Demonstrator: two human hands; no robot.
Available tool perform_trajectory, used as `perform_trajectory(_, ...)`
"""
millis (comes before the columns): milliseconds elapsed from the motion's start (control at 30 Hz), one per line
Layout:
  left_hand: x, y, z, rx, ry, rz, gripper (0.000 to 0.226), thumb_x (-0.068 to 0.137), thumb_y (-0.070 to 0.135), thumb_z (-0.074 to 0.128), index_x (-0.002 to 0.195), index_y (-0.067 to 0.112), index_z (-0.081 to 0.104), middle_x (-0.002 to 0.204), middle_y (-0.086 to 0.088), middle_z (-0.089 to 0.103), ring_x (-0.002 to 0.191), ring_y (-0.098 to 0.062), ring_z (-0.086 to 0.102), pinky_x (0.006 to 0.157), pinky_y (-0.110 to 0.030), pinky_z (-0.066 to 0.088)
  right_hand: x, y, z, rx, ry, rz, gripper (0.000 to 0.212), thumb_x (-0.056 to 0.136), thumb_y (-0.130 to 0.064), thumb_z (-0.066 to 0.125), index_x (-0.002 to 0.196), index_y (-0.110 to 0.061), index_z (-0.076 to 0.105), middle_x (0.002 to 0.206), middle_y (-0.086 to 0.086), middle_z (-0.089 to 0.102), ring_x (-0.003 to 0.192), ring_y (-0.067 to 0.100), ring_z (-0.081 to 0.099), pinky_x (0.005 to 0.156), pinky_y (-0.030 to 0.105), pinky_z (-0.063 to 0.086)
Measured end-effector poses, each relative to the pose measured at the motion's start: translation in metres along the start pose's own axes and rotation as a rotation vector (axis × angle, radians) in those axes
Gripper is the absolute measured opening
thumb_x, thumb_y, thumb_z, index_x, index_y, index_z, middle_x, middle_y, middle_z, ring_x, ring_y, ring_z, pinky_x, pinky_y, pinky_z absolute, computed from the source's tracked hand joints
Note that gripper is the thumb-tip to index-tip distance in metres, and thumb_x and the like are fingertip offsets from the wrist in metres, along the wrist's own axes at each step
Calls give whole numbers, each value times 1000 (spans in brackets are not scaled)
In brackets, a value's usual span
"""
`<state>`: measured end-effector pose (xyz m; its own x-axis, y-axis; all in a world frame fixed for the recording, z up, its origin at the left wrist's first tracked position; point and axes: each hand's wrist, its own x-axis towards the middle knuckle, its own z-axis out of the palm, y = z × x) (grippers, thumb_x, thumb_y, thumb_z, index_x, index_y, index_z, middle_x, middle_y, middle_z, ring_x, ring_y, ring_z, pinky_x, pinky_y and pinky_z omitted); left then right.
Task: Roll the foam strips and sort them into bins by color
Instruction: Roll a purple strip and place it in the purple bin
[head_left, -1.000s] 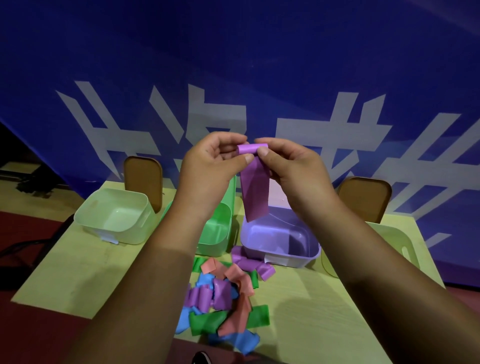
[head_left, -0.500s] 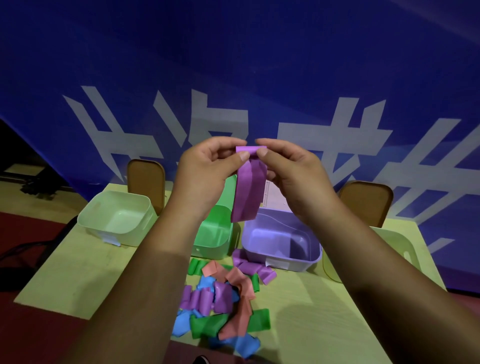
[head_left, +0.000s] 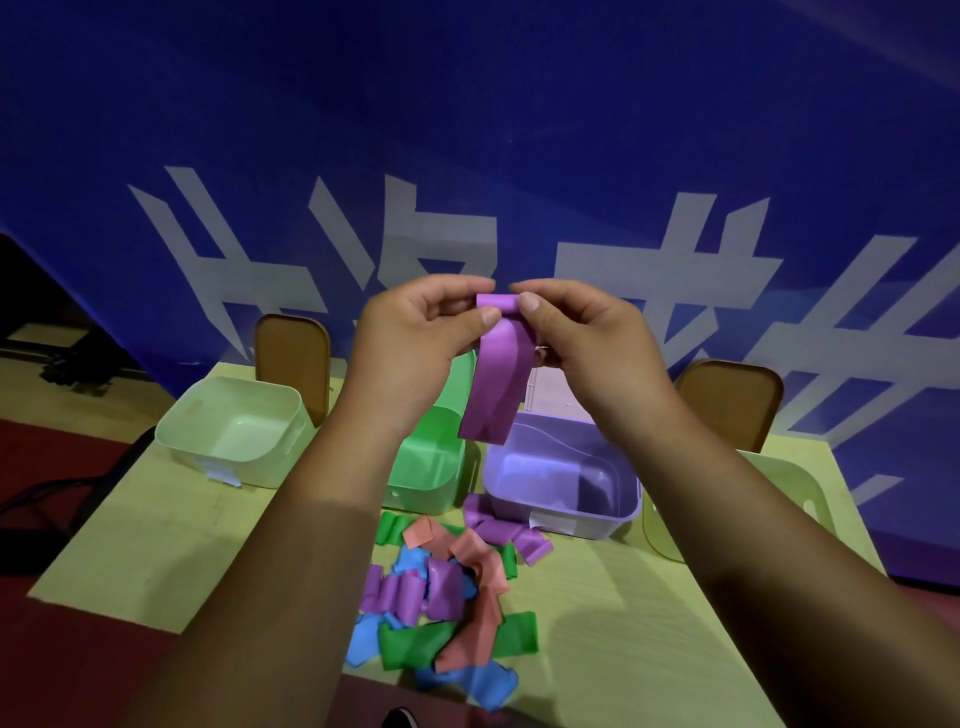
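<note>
A purple foam strip (head_left: 496, 384) hangs in the air above the bins, its top end curled into a small roll. My left hand (head_left: 415, 338) pinches the left end of that roll and my right hand (head_left: 587, 338) pinches the right end. Below the strip stand a purple bin (head_left: 613, 514) and a green bin (head_left: 431, 467). A pile of loose strips (head_left: 447, 592) in purple, green, blue and salmon lies on the table in front of the bins.
A pale green bin (head_left: 228, 426) sits at the table's left and a yellow-green bin (head_left: 810, 493) at its right. Two brown lids (head_left: 293, 358) (head_left: 732, 400) lean against the blue banner behind. The yellow table (head_left: 135, 551) ends near the bottom of the view.
The hanging tail of the purple strip has twisted and swung slightly left. Both hands stay at the rolled top end.
</note>
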<state>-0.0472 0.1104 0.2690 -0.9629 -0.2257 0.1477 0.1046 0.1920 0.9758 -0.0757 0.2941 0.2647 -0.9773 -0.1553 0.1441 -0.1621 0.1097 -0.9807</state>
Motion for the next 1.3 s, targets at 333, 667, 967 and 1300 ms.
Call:
perform_trajectory(333, -4, -2, -3, 14, -44, -8, 29, 93, 15, 85, 118, 28, 82, 107, 4, 82, 105, -16, 79, 94, -42, 66, -3, 2, -4, -1, -26, 3, 14, 104, -24, 68, 115, -26, 77, 102, -5, 79, 95, 19, 75, 85, 39, 66)
perform_trajectory(667, -8, 6, -4, 0, -64, -13, 31, 95, 10, 82, 123, 22, 80, 105, 4, 83, 100, -13, 80, 88, -32, 66, -6, -1, -12, -61, -121, -15, 19, 107, -34, 62, 118, -31, 77, 97, -4, 76, 76, 10, 66, 71, 24, 59)
perform_trajectory(967, -7, 10, -3, -37, -128, -50, 30, 93, 4, 82, 120, 17, 79, 105, -2, 83, 100, -18, 81, 87, -29, 65, -2, 2, -15, -79, -134, -13, 19, 107, -28, 63, 117, -29, 79, 97, -4, 80, 81, 12, 69, 76, 34, 60)
perform_trajectory(1300, -3, 12, -2, -133, -171, -138, 23, 99, 10, 77, 122, 11, 75, 105, -10, 83, 100, -26, 82, 88, -34, 65, 3, 5, -11, -43, -75, -14, 22, 104, -21, 68, 124, -25, 76, 101, -6, 80, 88, 16, 74, 84, 36, 63)
